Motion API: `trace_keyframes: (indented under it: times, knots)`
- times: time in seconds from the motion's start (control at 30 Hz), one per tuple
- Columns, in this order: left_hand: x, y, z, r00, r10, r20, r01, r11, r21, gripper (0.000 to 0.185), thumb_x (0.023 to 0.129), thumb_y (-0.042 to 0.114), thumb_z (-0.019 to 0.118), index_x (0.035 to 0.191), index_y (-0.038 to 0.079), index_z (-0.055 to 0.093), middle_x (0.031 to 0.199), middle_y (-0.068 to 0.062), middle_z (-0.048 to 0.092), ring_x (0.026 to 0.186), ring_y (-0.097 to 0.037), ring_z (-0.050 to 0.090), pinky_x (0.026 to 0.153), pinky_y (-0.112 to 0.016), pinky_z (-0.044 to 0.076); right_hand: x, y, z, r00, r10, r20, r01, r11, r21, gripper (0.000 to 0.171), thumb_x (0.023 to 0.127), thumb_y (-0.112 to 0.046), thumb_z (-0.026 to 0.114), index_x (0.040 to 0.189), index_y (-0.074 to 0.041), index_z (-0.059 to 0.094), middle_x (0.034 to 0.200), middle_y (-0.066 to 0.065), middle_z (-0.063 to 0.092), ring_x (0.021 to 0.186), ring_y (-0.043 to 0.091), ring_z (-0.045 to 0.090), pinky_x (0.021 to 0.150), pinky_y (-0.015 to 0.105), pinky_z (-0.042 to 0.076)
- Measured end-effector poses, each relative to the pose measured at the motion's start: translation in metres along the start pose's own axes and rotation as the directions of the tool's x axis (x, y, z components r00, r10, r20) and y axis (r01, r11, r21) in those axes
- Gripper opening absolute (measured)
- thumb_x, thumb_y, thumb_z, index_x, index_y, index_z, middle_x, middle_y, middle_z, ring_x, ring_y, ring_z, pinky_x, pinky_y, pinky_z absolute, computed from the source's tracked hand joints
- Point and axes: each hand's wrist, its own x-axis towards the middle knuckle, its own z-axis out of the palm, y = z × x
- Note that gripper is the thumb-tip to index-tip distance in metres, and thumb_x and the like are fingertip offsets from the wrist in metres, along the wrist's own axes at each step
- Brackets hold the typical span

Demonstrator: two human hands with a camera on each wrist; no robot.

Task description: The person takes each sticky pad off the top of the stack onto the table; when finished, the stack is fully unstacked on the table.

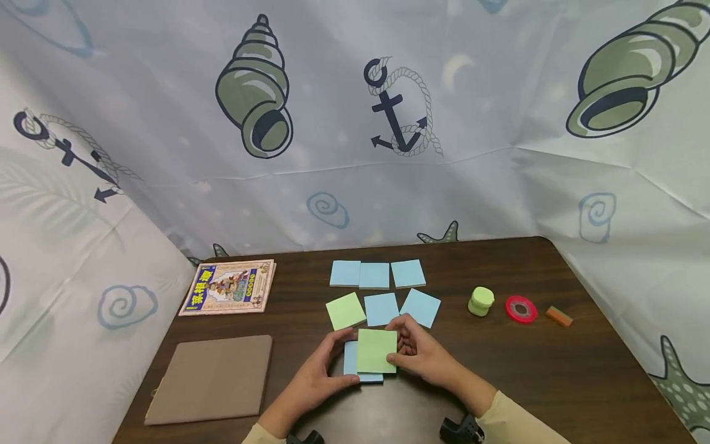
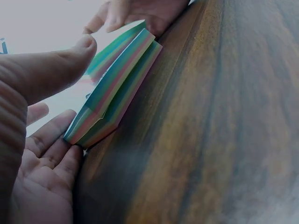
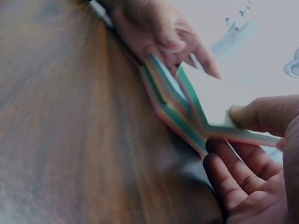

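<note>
My right hand pinches a green-topped sticky note pad, thumb on its top face and fingers beneath. The pad is tilted in the right wrist view, its edge striped in several colours. Directly below it, a blue-topped stack of sticky note pads rests on the table, partly covered. Seen from the left wrist, this stack has two layers, slightly offset. My left hand holds the stack's left side, thumb at the near corner and fingers at the far edge.
Behind the hands lie blue sticky note pads in two rows, with one green pad. To the right are a round green container, a red ring and an orange-green block. A booklet and brown cardboard lie left.
</note>
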Motion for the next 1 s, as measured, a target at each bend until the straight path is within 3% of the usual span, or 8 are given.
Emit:
trace_keyframes:
  times: [0.1,0.2,0.4,0.6,0.73,1.0]
  knots:
    - [0.001,-0.001,0.002,1.0,0.019,0.007,-0.019,1.0,0.002,0.092,0.088,0.021,0.093,0.164,0.012,0.04,0.163,-0.011,0.055,0.156,-0.038,0.048,0.124,-0.014,0.032,-0.007,0.002,-0.004,0.997,-0.043,-0.057,0.047,0.997,0.066,0.043,0.104,-0.002,0.07,0.139,-0.002,0.044,0.126,0.028,0.063,0.103,0.012,0.07,0.084,0.024,0.059]
    - [0.001,0.0,0.003,1.0,0.022,0.014,-0.022,1.0,0.018,0.095,0.087,0.021,0.093,0.164,0.01,0.039,0.163,-0.01,0.056,0.157,-0.035,0.047,0.125,-0.014,0.032,-0.014,0.004,-0.009,0.989,-0.086,-0.118,0.095,0.993,0.075,0.039,0.105,0.002,0.066,0.137,0.002,0.044,0.127,0.029,0.062,0.103,0.011,0.07,0.083,0.025,0.06]
    - [0.001,-0.002,0.005,0.998,0.068,0.015,-0.069,0.996,0.062,0.095,0.086,0.02,0.094,0.164,0.011,0.04,0.162,-0.008,0.056,0.154,-0.033,0.049,0.124,-0.014,0.033,-0.03,0.007,-0.021,0.953,-0.157,-0.258,0.147,0.987,-0.058,0.036,0.103,0.005,0.068,0.135,0.002,0.054,0.098,0.016,0.059,0.078,0.009,0.054,0.065,0.024,0.05]
    - [0.001,0.002,0.004,0.998,0.067,0.017,-0.069,0.992,0.106,0.097,0.084,0.016,0.095,0.164,0.012,0.04,0.164,-0.007,0.054,0.153,-0.031,0.049,0.122,-0.014,0.032,-0.038,0.007,-0.024,0.946,-0.13,-0.296,0.068,0.975,-0.212,0.034,0.1,0.005,0.071,0.13,-0.008,0.061,0.086,0.008,0.058,0.07,0.007,0.053,0.06,0.024,0.049]
    - [0.0,0.004,0.002,0.999,0.043,0.003,-0.043,0.991,0.129,0.098,0.083,0.014,0.096,0.164,0.012,0.041,0.165,-0.006,0.053,0.155,-0.031,0.047,0.123,-0.013,0.03,-0.032,0.007,-0.023,0.954,-0.13,-0.27,0.032,0.94,-0.339,0.036,0.099,0.002,0.073,0.13,-0.013,0.064,0.09,0.005,0.058,0.07,0.008,0.051,0.061,0.023,0.047]
    - [-0.002,0.003,0.003,0.999,0.038,-0.01,-0.036,0.986,0.164,0.096,0.084,0.019,0.096,0.163,0.011,0.042,0.162,-0.005,0.057,0.152,-0.031,0.051,0.124,-0.017,0.033,-0.029,0.005,-0.018,0.938,-0.197,-0.284,0.001,0.823,-0.569,0.038,0.093,-0.002,0.081,0.126,-0.015,0.07,0.115,0.004,0.065,0.099,0.01,0.053,0.086,0.03,0.05]
